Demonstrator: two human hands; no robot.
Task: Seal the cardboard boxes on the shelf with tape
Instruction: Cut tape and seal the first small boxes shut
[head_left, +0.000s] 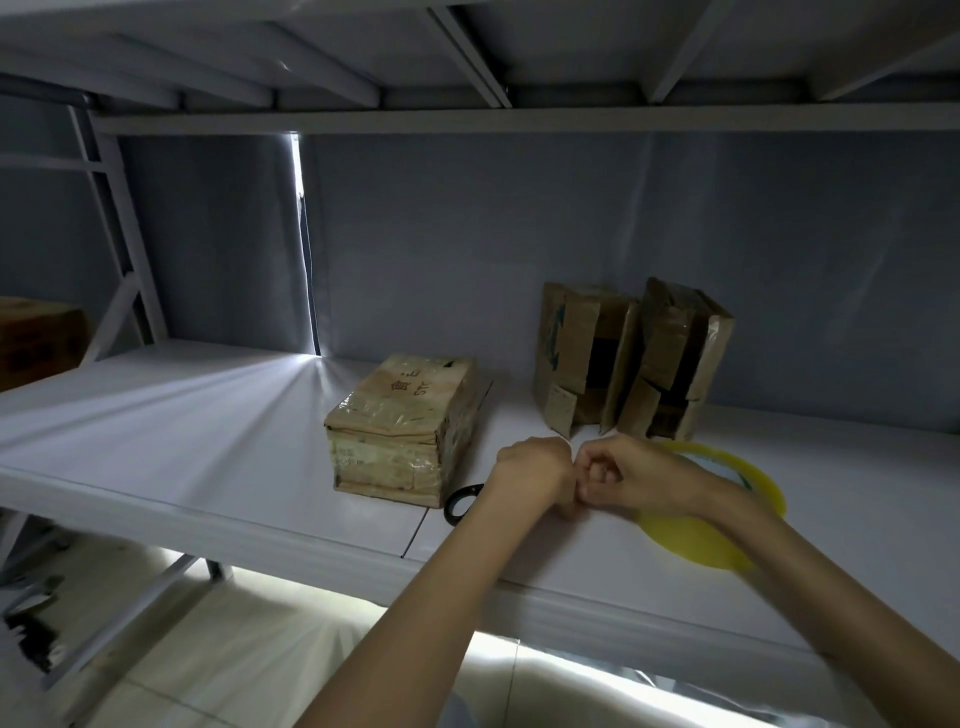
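On the white shelf (208, 415) a cardboard box (405, 426) wrapped in shiny tape lies flat. At the back right stand two open cardboard boxes (582, 358) (675, 364), their flaps hanging loose. A yellowish tape roll (727, 519) lies flat under my right forearm. My left hand (535, 467) and my right hand (618, 478) meet knuckle to knuckle in front of the open boxes, both with curled fingers. Nothing shows between the fingers, and any tape end is too clear to see. The black scissors handle (460, 501) sticks out beside my left wrist.
Another brown box (36, 338) sits at the far left behind the shelf's upright frame. The upper shelf hangs low overhead. A grey curtain backs the shelf, with light coming through a slit in it (306, 249). Below the front edge the floor is visible.
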